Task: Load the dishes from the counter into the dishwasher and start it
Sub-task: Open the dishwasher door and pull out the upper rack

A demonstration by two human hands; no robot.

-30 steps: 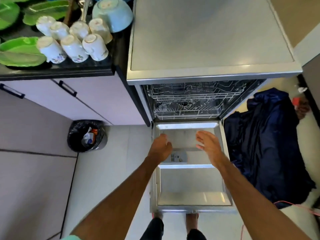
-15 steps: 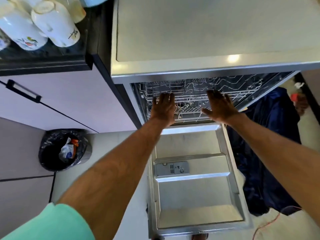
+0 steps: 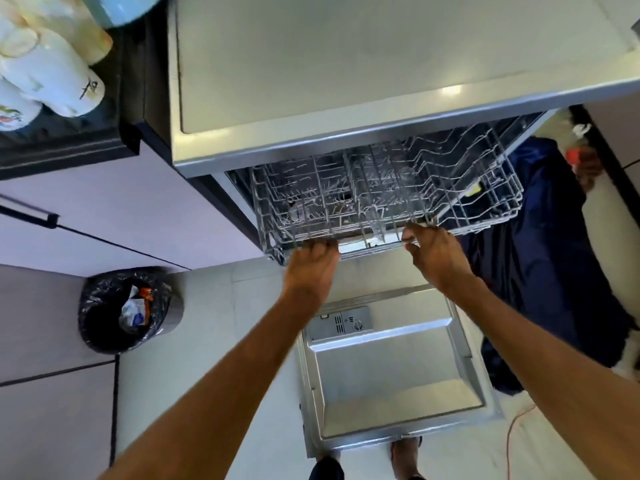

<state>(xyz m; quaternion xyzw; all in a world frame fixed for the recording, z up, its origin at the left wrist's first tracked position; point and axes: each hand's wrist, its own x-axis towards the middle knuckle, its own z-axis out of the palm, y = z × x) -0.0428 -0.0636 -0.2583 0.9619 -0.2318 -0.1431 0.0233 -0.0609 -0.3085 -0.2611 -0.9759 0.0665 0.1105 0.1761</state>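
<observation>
The silver dishwasher (image 3: 346, 81) stands open, its door (image 3: 391, 382) folded flat over the floor. An empty grey wire rack (image 3: 391, 192) sticks partly out of the opening. My left hand (image 3: 310, 268) grips the rack's front rail on the left, and my right hand (image 3: 434, 251) grips the same rail further right. White cups (image 3: 52, 74) lie upturned on the dark counter (image 3: 69, 147) at the upper left, beside the edge of a pale blue bowl (image 3: 131, 6).
A bin lined with a black bag (image 3: 128, 310) stands on the floor left of the door. A dark blue cloth (image 3: 540, 271) lies heaped on the right. Lilac cabinet fronts (image 3: 121, 209) run under the counter. An orange cord (image 3: 516, 431) trails by the door.
Both hands rose from above the door to the rack, took hold of its front rail, and the rack has slid outward. The view has moved closer to the dishwasher.
</observation>
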